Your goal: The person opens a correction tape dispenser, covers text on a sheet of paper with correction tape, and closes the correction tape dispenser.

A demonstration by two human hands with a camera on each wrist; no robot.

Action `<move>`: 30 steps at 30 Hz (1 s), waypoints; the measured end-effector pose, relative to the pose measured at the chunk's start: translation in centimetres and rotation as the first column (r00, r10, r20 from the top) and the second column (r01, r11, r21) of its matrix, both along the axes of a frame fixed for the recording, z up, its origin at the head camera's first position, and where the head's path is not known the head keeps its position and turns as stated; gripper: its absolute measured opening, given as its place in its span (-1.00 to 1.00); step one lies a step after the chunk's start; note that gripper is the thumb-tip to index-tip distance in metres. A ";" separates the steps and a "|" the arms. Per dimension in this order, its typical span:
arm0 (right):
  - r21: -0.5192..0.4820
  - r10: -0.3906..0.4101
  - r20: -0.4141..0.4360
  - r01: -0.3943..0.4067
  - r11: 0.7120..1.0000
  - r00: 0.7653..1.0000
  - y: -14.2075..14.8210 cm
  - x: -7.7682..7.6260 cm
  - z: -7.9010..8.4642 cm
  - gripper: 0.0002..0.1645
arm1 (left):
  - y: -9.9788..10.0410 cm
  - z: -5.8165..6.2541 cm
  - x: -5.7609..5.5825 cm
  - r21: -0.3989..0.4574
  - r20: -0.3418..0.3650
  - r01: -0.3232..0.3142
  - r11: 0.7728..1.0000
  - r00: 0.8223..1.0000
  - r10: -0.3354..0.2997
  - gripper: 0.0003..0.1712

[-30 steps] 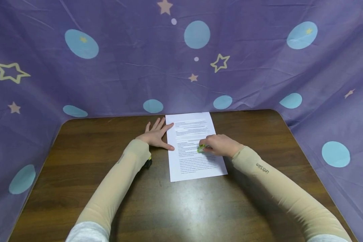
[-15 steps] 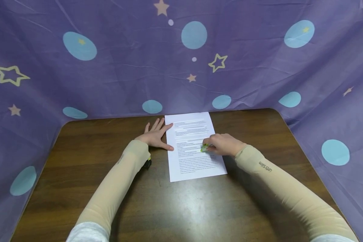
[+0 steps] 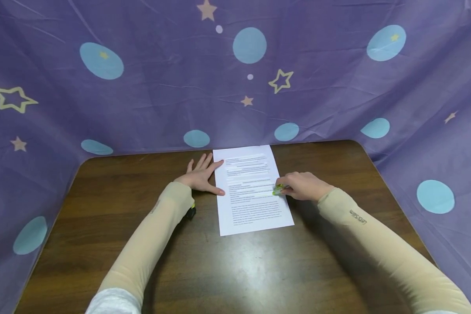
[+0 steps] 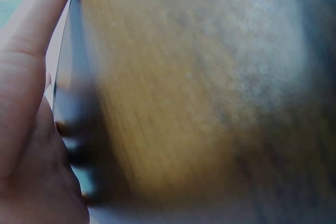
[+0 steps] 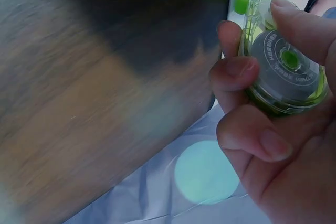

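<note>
A sheet of printed paper [image 3: 249, 216] lies at the table's far edge, with white strips covering parts of its text. My left hand [image 3: 199, 178] is spread flat at the sheet's left edge, its thumb and forefinger touching the paper. Near the sheet's right edge, my right hand [image 3: 307, 185] holds a green correction tape dispenser [image 3: 277, 190], its tip down at a text line around mid-page. In the right wrist view the clear-cased correction tape [image 5: 286, 61] sits between thumb and curled fingers, showing a grey reel. The left wrist view shows the thumb [image 4: 23, 77] beside blurred wood.
Brown wooden table [image 3: 235, 270] extends on all near sides of the sheet. A purple curtain [image 3: 161, 87] with stars and dots hangs right behind the table and along both sides. A small black item [image 3: 191, 212] shows at the left wrist.
My right hand has slid rightward across the sheet with the correction tape, and a white strip now covers more of that text line. The left hand stays in place.
</note>
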State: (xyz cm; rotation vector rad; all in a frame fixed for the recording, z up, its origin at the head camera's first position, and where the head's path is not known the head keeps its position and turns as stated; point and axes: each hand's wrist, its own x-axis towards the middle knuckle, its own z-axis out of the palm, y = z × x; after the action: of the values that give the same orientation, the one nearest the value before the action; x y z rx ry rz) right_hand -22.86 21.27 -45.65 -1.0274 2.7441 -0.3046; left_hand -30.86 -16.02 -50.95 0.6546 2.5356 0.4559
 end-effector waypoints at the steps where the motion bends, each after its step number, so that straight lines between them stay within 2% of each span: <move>1: 0.001 -0.007 0.001 0.007 1.000 1.000 0.2 0.0 0.0 -0.83 | -0.1 0.0 0.0 0.000 -0.002 0.000 1.000 1.000 0.000 0.50; 5: -0.009 -0.022 0.008 0.022 1.000 1.000 0.6 0.2 0.0 -0.80 | -0.2 0.3 0.2 -0.003 -0.001 0.006 1.000 1.000 -0.006 0.51; 12: -0.027 -0.017 0.009 0.017 0.999 1.000 0.8 0.3 -0.1 -0.79 | 0.1 1.6 1.1 -0.004 0.010 0.007 1.000 1.000 -0.007 0.45; 16: -0.017 -0.016 0.032 0.016 1.000 0.999 1.0 0.1 -0.2 -0.79 | 0.5 2.1 1.5 -0.020 -0.013 0.010 1.000 1.000 -0.010 0.39; 19: -0.011 -0.016 0.058 0.017 1.000 0.998 1.0 -0.2 -0.1 -0.80 | 0.6 2.2 1.6 -0.020 -0.020 0.010 1.000 1.000 -0.011 0.37; 23: -0.054 -0.014 0.088 0.019 0.998 0.996 0.7 -0.5 0.2 -0.83 | 0.6 2.0 1.4 -0.016 -0.011 0.010 1.000 1.000 -0.010 0.38; 30: -0.083 0.022 0.077 -0.016 0.996 0.997 -1.3 -1.0 0.6 -0.83 | 0.3 1.7 0.9 -0.008 0.001 0.013 1.000 1.000 -0.013 0.42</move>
State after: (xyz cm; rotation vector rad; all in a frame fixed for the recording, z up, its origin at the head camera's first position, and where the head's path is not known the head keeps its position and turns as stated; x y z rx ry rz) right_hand -23.83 19.98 -45.01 -1.0381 2.6711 -0.4479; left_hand -29.91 -15.75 -49.25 0.6665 2.5293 0.4410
